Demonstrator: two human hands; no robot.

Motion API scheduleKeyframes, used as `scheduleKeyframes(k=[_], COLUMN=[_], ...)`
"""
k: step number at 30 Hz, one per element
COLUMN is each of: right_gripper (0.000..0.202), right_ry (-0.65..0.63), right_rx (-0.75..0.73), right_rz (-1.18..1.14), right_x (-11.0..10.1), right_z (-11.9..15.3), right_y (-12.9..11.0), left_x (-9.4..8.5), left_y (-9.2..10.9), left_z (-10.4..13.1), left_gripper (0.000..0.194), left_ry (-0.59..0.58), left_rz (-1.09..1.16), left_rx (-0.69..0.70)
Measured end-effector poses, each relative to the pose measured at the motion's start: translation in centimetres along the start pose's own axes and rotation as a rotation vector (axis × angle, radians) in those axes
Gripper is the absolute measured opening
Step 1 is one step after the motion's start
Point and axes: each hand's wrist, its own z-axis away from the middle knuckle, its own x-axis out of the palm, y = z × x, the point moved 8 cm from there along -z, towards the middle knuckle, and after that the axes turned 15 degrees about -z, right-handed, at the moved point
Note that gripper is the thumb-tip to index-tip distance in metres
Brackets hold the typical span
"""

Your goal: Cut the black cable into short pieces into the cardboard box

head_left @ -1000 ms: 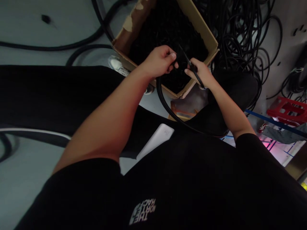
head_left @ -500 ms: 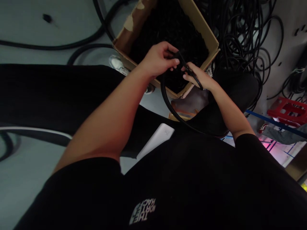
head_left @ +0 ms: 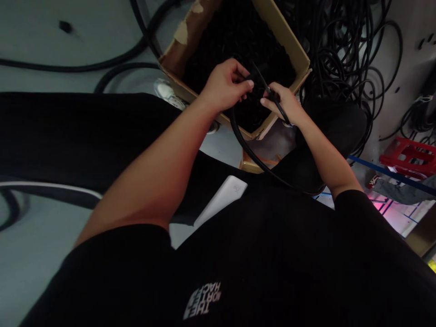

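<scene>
Above the cardboard box (head_left: 289, 36), my left hand (head_left: 225, 85) pinches a black hose or thick cable (head_left: 243, 144) near its end. The rest of it curves down from the fingers toward my lap. My right hand (head_left: 288, 105) grips black-handled scissors (head_left: 260, 76) by the finger loops. Their blades point up and left, close to the left fingertips. I cannot tell whether the blades touch the hose, since the dark background hides its end. Many small black pieces (head_left: 241, 32) fill the box below both hands.
A tangle of black cables (head_left: 340, 50) lies right of the box. Thick black hose (head_left: 112, 66) crosses the floor at left. On my lap rests a white power bank (head_left: 223, 197). A red plastic stool (head_left: 408, 156) and another person's shoe (head_left: 374, 181) are at far right.
My right hand has shifted slightly and its fingers are more spread in the scissors' loops. One blade stands out more clearly now. My left hand has hardly moved.
</scene>
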Motion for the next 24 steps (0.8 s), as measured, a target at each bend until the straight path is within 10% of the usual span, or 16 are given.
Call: scheduleKeyframes(k=[12,24], right_gripper=[0.056,0.061], right_ry=[0.02,0.051], right_rx=[-0.057,-0.055], right_rz=[0.101,0.101], right_x=[-0.3,-0.6], right_z=[-0.2,-0.7], right_y=[0.2,2.3], left_x=[0.8,1.3], left_y=[0.6,-0.2], left_z=[0.2,-0.1], left_gripper=[0.04,0.041], left_ry=[-0.094,-0.099], left_rz=[-0.116,-0.091], left_rx=[0.07,0.001])
